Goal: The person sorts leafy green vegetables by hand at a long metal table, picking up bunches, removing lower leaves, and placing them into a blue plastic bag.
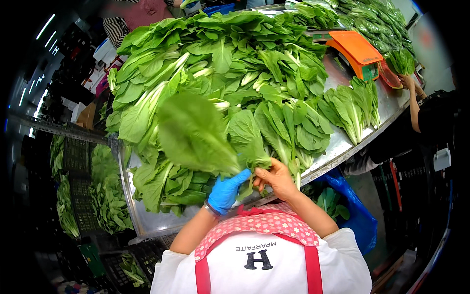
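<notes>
My left hand [226, 190], in a blue glove, grips the stem end of a leafy green bunch [198, 132] whose broad leaves are lifted above the pile. My bare right hand [275, 177] pinches the base of the same bunch from the right, beside a smaller leaf [247, 137]. Both hands are at the near edge of a metal table [147, 223] heaped with loose bok choy [220, 59].
Trimmed bunches [352, 108] lie in a row on the table's right side. An orange scale [360, 51] stands at the far right, where another person's hand [407, 81] reaches in. A blue bag [355, 206] hangs below the table. Crates of greens [105, 196] stand on the left.
</notes>
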`<state>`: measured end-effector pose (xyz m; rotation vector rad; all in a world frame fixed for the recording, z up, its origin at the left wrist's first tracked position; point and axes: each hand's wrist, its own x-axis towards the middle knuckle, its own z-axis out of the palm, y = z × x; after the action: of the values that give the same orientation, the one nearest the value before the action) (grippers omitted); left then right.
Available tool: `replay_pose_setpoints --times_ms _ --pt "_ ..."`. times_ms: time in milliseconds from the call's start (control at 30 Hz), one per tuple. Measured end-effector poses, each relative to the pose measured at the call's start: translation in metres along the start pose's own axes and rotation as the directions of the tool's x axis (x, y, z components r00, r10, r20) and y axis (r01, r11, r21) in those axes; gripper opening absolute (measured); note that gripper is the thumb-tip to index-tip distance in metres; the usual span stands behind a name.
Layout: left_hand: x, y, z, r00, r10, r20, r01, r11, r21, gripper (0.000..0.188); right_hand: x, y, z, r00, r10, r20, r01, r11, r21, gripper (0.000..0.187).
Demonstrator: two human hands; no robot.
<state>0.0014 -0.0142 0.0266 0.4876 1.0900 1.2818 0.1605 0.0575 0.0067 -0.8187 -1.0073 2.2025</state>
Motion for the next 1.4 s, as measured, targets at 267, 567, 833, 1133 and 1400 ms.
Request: replay_pose_setpoints --times_ms 267,567,833,1133,1400 --pt "0.006 -0.007 -0.008 0.996 0.070 0.057 -0.074 0.995 0.066 0.035 -0.010 0.008 0.025 0.824 -0.550 0.138 0.430 0.447 -0.785 0.050" --pt "0.008 0.001 -0.029 0.944 0.093 0.315 0.054 0.902 -0.428 0.032 -0.007 0.009 0.018 0.973 -0.203 -0.113 0.190 0.975 -0.118 0.026" --pt "0.018 -0.001 -0.019 0.959 0.052 0.278 0.046 0.942 -0.333 0.036 -0.009 0.007 0.020 0.966 -0.180 -0.185 0.137 0.966 -0.220 0.028" --pt "0.011 0.010 0.000 0.997 0.068 0.030 -0.071 0.990 0.119 0.021 -0.015 -0.001 0.025 0.818 -0.575 0.028 0.463 0.628 -0.626 0.039" --pt "0.003 0.010 0.001 0.995 -0.099 -0.003 0.099 0.992 0.084 0.036 -0.018 0.003 0.019 0.974 -0.116 -0.193 0.138 0.985 0.108 0.028"
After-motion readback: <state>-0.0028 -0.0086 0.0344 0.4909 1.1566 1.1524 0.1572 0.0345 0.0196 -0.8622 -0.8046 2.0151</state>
